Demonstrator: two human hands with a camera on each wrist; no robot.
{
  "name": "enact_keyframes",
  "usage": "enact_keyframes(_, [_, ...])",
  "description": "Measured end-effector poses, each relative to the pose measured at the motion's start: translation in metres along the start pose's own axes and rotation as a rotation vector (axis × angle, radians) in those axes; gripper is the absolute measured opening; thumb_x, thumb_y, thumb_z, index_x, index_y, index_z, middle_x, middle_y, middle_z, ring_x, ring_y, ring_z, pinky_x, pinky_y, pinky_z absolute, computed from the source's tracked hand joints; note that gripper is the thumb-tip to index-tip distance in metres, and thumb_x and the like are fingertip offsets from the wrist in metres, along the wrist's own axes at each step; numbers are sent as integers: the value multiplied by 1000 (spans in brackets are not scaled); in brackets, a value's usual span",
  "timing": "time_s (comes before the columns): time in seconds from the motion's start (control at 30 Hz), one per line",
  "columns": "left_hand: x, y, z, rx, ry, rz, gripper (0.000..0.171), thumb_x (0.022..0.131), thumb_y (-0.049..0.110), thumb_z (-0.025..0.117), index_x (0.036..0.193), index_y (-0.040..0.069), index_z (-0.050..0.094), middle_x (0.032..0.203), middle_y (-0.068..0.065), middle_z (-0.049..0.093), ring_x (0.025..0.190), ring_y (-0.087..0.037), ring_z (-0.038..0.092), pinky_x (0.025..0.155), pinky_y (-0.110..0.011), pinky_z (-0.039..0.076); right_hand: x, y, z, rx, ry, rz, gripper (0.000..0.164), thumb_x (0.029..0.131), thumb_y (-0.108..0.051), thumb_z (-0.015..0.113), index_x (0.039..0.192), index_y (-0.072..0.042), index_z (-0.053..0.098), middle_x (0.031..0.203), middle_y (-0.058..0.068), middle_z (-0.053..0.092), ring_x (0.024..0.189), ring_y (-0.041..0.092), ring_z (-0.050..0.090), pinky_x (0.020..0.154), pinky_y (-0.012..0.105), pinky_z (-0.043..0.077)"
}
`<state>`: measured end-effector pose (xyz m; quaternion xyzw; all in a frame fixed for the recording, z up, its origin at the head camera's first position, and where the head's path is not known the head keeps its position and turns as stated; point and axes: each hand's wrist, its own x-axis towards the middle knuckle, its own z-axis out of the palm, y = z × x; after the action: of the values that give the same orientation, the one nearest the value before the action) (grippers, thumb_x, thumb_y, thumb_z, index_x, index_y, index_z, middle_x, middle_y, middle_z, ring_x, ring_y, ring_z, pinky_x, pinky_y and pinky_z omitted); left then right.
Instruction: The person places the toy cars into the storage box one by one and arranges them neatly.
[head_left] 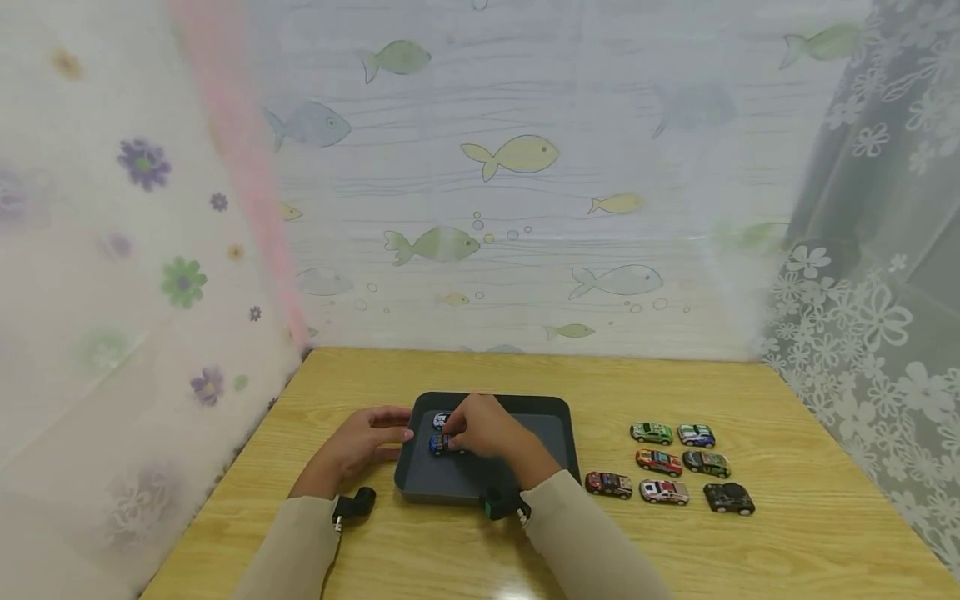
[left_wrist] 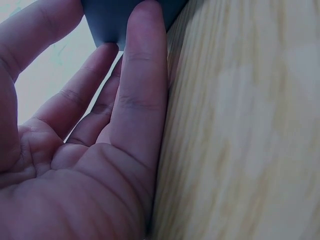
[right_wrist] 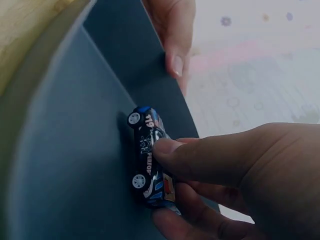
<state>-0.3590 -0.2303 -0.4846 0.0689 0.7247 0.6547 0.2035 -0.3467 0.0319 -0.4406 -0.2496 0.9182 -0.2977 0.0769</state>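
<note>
A dark grey tray (head_left: 487,487) lies on the wooden table. Inside it, near the left wall, my right hand (head_left: 487,429) pinches a blue and black toy car (head_left: 439,444) between thumb and fingers. The right wrist view shows this toy car (right_wrist: 146,155) with its wheels at the tray floor and small lettering along its side. Just behind it sits a white and black toy car (head_left: 440,420), partly covered by the fingers. My left hand (head_left: 358,442) touches the tray's left side, fingers fairly straight; in the left wrist view, fingertips meet the tray's outer wall (left_wrist: 107,22).
Right of the tray stand several toy cars in loose rows, among them a green one (head_left: 651,432), a red and yellow one (head_left: 659,462), a dark red one (head_left: 608,484) and a black one (head_left: 729,497). A fish-patterned curtain (head_left: 517,250) hangs behind the table (head_left: 817,533).
</note>
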Motion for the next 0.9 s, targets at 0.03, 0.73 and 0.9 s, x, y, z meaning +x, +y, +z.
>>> enact_keyframes(0.03, [0,0,0,-1,1,0,61,95,20,78,147,0,53,147,-19,55,121,-23,65,97,-42,61,0,0,1,4,1,6,18,91,-14,81,109,-17,83,103,-4,80,97,11,72,77,25,59])
enact_keyframes(0.73, [-2,1,2,-16,17,-10,63,93,18,79,147,0,53,145,-21,57,117,-23,68,95,-41,61,-3,-2,9,17,32,2,19,92,-8,78,110,-14,82,104,-2,80,95,12,72,73,24,59])
enact_keyframes(0.9, [-1,0,1,-14,14,-7,63,94,19,79,148,-1,52,146,-21,56,117,-22,68,95,-41,61,-4,-2,8,26,35,15,20,92,-8,78,110,-15,83,104,-3,80,97,12,72,74,25,59])
